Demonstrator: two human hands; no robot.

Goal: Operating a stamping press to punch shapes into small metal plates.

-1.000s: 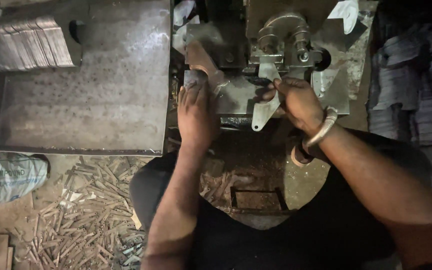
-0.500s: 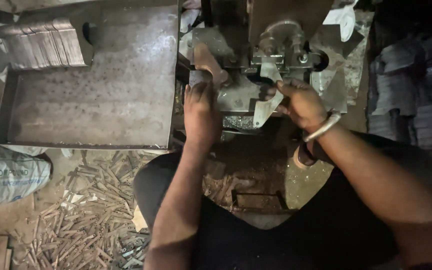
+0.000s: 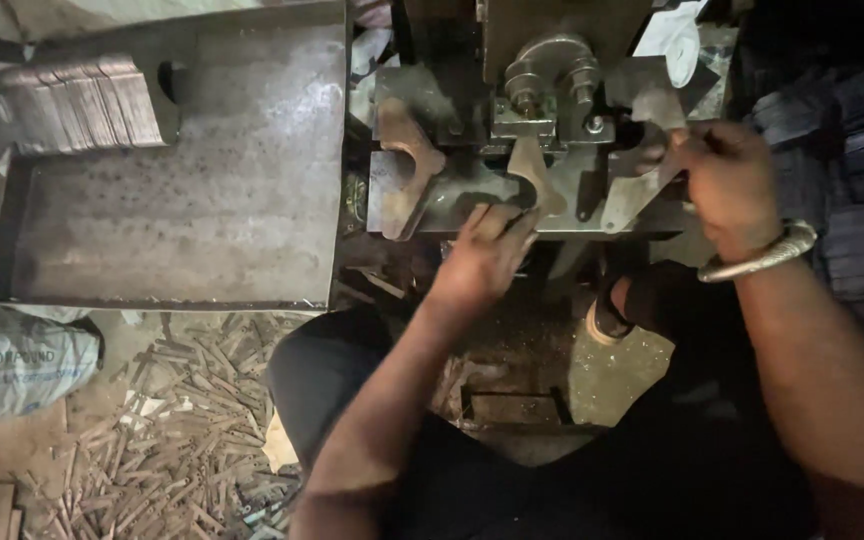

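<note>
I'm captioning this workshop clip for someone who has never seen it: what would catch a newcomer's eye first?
The two bare hands at the small press machine at top centre: the left hand rests on its grimy bed beside a flat cut metal piece, while the right hand, a metal bangle on its wrist, grips another shaped blank. To the left lies a big steel tray with stacked blanks in its far corner, and metal offcuts litter the floor below.

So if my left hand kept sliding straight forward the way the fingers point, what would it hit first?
Probably the curved metal blank on the press bed, just ahead of the left hand; depth is hard to judge.
</note>
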